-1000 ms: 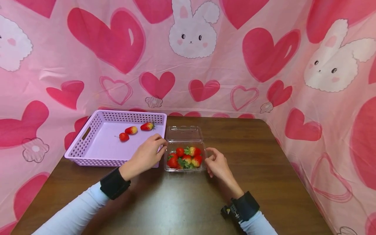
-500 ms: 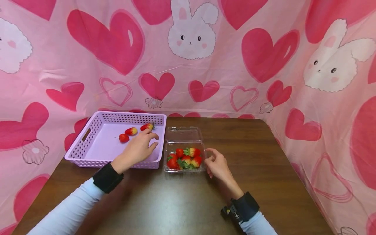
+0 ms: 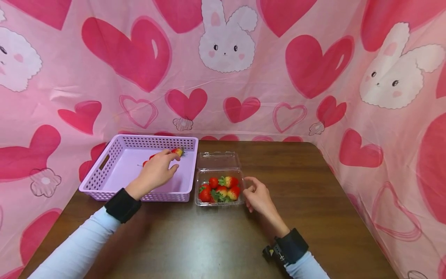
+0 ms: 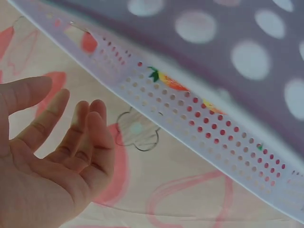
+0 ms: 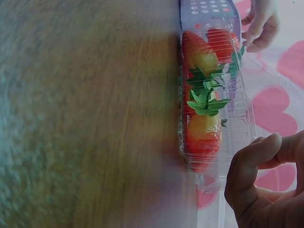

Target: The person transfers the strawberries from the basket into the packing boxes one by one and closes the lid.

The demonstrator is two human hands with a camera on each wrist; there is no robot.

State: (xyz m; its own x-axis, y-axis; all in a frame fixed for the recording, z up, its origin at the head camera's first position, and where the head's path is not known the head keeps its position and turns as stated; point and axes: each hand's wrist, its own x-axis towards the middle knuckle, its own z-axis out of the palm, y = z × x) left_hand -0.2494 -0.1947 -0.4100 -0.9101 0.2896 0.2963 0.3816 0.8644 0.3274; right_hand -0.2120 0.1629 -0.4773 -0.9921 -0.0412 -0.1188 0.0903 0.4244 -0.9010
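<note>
Fingers (image 4: 100, 135) of the left hand (image 3: 156, 169) are relaxed and loosely bent around nothing, above the inside of a lilac rectangular plastic basket with perforated walls (image 3: 167, 197). Just beside their tips in the head view, near the basket's back right corner, lies a red-and-yellow strawberry with green leaves (image 3: 178, 151); other red fruit peeks out from behind the hand, mostly hidden. For a clean pick-up, it seems best to lower the thumb and fingers to either side of the strawberry's body, pinch lightly in case it bruises, leave the leaves free, and lift it straight up past the wall before any sideways move.

The right hand (image 3: 258, 195) has its thumb and index finger bent at the right edge of a clear, hinged plastic box (image 3: 216, 204); whether they pinch the rim or only rest by it, I cannot tell. A light steadying touch there should suffice, as thin plastic could flex under pressure. The box, its transparent lid (image 3: 218, 159) laid back, holds a cluster of leafy red-and-yellow strawberries (image 3: 223, 190) and stands beside the basket on the brown wood-grain counter (image 3: 285, 174).
</note>
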